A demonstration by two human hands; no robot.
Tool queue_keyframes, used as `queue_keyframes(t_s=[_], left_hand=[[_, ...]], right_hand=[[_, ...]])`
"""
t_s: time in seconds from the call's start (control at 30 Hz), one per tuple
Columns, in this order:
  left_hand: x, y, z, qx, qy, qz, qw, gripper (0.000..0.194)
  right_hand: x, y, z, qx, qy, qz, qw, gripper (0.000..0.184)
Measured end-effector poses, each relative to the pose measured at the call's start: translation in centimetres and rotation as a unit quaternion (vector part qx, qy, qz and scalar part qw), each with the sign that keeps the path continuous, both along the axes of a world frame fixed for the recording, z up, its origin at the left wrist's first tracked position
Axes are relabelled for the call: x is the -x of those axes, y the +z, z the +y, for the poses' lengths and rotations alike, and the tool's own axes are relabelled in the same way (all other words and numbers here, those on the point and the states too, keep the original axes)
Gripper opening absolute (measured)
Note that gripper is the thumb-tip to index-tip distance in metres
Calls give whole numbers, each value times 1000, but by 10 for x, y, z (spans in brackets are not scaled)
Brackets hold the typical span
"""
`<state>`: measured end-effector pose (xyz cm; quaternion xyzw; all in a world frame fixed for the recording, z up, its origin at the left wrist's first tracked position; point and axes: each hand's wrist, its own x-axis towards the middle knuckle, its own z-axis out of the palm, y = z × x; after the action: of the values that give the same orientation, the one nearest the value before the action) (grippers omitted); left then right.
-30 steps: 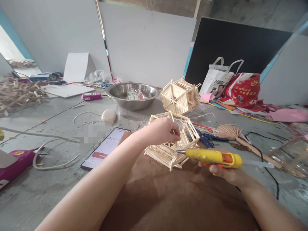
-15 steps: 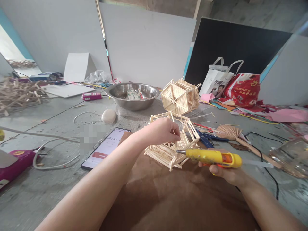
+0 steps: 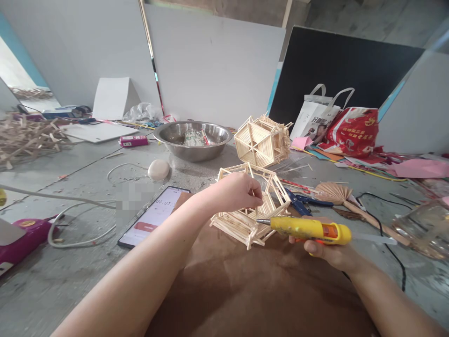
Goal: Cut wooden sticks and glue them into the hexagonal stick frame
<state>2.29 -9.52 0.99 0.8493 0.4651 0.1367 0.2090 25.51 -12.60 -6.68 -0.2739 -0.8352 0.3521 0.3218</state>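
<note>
My right hand (image 3: 326,248) is closed around a yellow hot glue gun (image 3: 308,229), a clear glue stick (image 3: 373,238) jutting from its back. The gun's nozzle points left, close to the near side of an open frame of thin wooden sticks (image 3: 242,229). Over that frame is my left hand (image 3: 242,192), its fingers curled into a pinch; what they grip, if anything, is hidden. Behind stands a second stick structure (image 3: 261,140), with its panels filled by rows of sticks. Brown paper or cloth (image 3: 245,285) lies below the nearer frame.
A phone (image 3: 154,217) showing a timer lies left of the frame, near a white round object (image 3: 159,169). Further back sits a steel basin (image 3: 192,145). Blue-handled pliers (image 3: 305,203) and a paper fan (image 3: 333,194) are at right, with a glass container (image 3: 426,229).
</note>
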Motion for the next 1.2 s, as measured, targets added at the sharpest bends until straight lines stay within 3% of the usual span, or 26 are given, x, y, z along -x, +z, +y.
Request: queue_keyframes(t_s=[0.57,0.93,1.2], left_hand=[[2,-1,2,8,-8,12,1000,15],[3,-8,6,54,-22,4,998,20],[1,-5,5,52,4,-5,999,18]], right_hand=[[0,0,-1,34,-2,17,999,21],[0,-2,-3,53,-26,32,998,22],[0,-4,-3,68,-19,35,997,24]])
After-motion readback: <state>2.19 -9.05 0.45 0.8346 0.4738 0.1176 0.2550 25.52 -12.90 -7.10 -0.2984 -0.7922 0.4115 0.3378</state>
